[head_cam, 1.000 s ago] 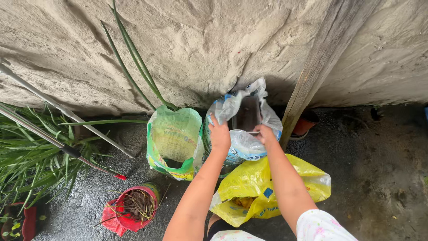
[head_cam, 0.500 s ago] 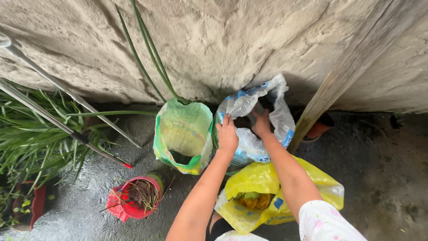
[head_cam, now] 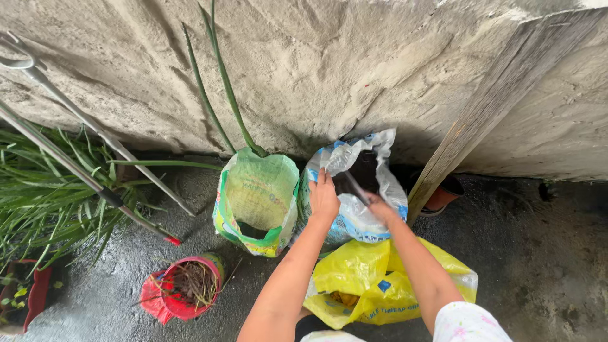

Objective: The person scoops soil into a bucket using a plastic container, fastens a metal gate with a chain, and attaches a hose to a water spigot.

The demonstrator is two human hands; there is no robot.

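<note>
A white and blue plastic bag (head_cam: pixel 362 220) with dark soil (head_cam: pixel 366 168) inside stands against the rough wall. My left hand (head_cam: pixel 324 197) grips the bag's near left rim. At the near right rim my right hand (head_cam: pixel 382 209), blurred, is closed on a thin dark tool (head_cam: pixel 356 186) that slants up and left into the bag's mouth. The tool's far end is hidden in the soil. Below my forearms lies a yellow plastic bag (head_cam: pixel 386 282), partly open.
A green bag (head_cam: pixel 256 190) with a long-leaved plant stands left of the white one. A red pot (head_cam: pixel 183 296) of dry stems sits on the wet concrete. A wooden plank (head_cam: pixel 481 107) leans on the wall over an orange pot (head_cam: pixel 444 195). Metal poles (head_cam: pixel 76 130) and leafy plants (head_cam: pixel 44 209) fill the left.
My right hand has drawn back from deep inside the bag to its near right rim, now with the thin tool showing. The left hand stays on the rim. The view shifted slightly.
</note>
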